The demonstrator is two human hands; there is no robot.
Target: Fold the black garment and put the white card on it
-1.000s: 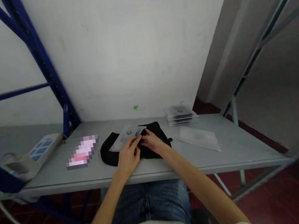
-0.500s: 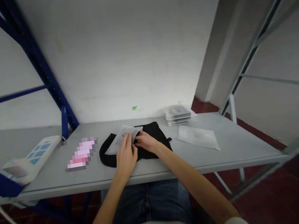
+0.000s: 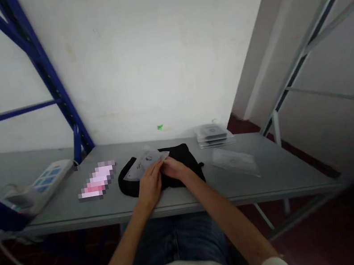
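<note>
A black cloth piece (image 3: 183, 160) lies on the grey metal table (image 3: 282, 173) in front of me. On top of it rests a clear plastic packet (image 3: 143, 164) with printing. My left hand (image 3: 150, 183) and my right hand (image 3: 173, 169) meet at the packet's near right edge, fingers pinched together on it. Both hands rest over the black cloth.
A stack of similar clear packets (image 3: 213, 135) sits at the back right, and one flat packet (image 3: 234, 162) lies right of the cloth. A pixelated pink object (image 3: 98, 185) and a white power strip (image 3: 39, 185) with its cable lie to the left. Blue shelf posts (image 3: 54, 89) rise at left.
My left fingers, stretched over the packet half a second ago, have drawn back and now pinch its edge together with my right hand. The view shifted slightly.
</note>
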